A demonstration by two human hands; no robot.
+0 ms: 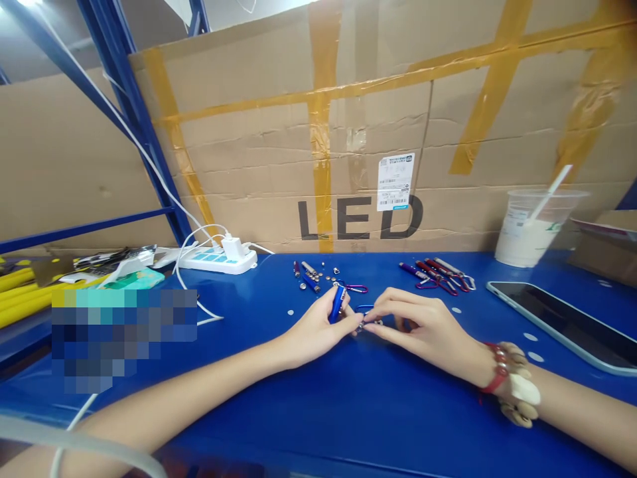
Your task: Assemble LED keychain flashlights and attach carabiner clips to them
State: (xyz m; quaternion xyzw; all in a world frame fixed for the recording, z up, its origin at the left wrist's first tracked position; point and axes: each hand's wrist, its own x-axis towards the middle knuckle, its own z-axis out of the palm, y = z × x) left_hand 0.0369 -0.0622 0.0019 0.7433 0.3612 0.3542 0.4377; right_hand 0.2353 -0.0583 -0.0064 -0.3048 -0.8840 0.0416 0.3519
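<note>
My left hand (pixel 323 325) is closed around a small blue metal tube (pixel 337 304) that looks like a mini flashlight body. Its thumb and finger meet my right hand (pixel 423 322) at a small silver metal part, most of it hidden by the fingertips. My right hand pinches there, and a blue carabiner clip (pixel 365 307) shows just behind the fingertips. Past the hands lie loose tubes (pixel 311 284), tiny metal parts and a purple carabiner (pixel 357 289). To the right is a group of red, purple and silver mini flashlights (pixel 438 273) with carabiners.
A phone (pixel 567 325) lies at the right, with a plastic cup with a straw (pixel 530 229) behind it. A white power strip (pixel 219 259) with cables stands at the back left, near yellow items (pixel 30 302). A large cardboard sheet (pixel 249 166) closes off the blue table's back.
</note>
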